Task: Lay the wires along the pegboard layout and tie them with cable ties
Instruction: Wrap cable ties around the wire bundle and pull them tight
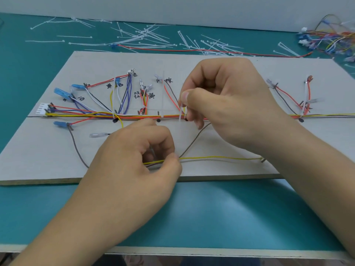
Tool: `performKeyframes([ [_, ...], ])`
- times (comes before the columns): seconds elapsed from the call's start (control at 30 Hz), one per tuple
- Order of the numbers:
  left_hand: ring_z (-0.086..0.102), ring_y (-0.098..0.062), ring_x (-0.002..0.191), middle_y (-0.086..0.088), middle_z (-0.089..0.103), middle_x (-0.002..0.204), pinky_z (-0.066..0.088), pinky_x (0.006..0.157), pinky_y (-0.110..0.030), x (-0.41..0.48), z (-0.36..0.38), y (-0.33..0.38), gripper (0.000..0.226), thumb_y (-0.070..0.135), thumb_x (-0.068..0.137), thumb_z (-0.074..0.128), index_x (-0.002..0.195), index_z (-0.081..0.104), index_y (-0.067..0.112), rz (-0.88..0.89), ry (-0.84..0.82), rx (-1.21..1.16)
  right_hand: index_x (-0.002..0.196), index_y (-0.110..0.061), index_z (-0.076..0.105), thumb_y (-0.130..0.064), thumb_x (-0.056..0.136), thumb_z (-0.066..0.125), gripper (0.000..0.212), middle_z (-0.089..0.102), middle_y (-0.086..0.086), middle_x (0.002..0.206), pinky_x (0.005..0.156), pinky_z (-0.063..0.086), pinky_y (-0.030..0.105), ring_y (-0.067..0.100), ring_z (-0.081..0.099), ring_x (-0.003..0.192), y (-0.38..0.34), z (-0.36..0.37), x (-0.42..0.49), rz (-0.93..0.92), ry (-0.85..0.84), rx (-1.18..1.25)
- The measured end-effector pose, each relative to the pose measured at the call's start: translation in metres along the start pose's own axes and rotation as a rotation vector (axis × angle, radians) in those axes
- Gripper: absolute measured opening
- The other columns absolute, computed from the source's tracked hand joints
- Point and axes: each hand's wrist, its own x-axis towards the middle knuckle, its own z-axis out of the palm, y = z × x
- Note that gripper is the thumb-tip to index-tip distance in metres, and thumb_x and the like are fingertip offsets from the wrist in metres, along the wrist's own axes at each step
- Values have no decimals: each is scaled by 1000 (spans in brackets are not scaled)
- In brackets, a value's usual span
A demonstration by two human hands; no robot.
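Note:
A grey pegboard lies on the teal table with a bundle of coloured wires running left to right along its middle line, branching to labelled pegs. My right hand pinches a white cable tie upright at the bundle near the board's centre. Lower down, my left hand pinches a yellow wire together with a brown wire near the board's front edge. White ties circle the bundle at two pegs to the left and at one on the right.
Several loose white cable ties are scattered on the table behind the board. A long red wire lies along the board's back edge. A heap of spare coloured wires sits at the far right. The table's front edge runs below my forearms.

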Motion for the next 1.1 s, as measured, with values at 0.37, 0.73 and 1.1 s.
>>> performKeyframes([
  [0.37, 54, -7, 55, 16, 60, 67, 38, 44, -16, -11, -29, -30, 22, 56, 73, 58, 86, 66, 40, 26, -127, 163, 83, -3, 73, -2, 94, 63, 15, 75, 8, 76, 47, 44, 27, 18, 57, 53, -8, -73, -1, 27, -146, -33],
  [0.73, 53, -9, 52, 16, 60, 67, 38, 40, -19, -11, -29, -34, 24, 57, 77, 59, 90, 68, 39, 36, -117, 137, 91, -30, 76, -32, 78, 85, 15, 63, -27, 58, 46, 34, 1, -1, 53, 43, 1, -63, -10, 39, -544, -433],
  [1.1, 48, -1, 51, 17, 57, 63, 29, 43, -3, -6, -17, -28, 22, 54, 79, 60, 89, 69, 37, 14, -18, -14, 102, -37, 70, -72, 70, 70, 46, 69, -13, 81, 55, 45, 16, 5, 58, 63, -4, -54, -14, 30, -664, -419],
])
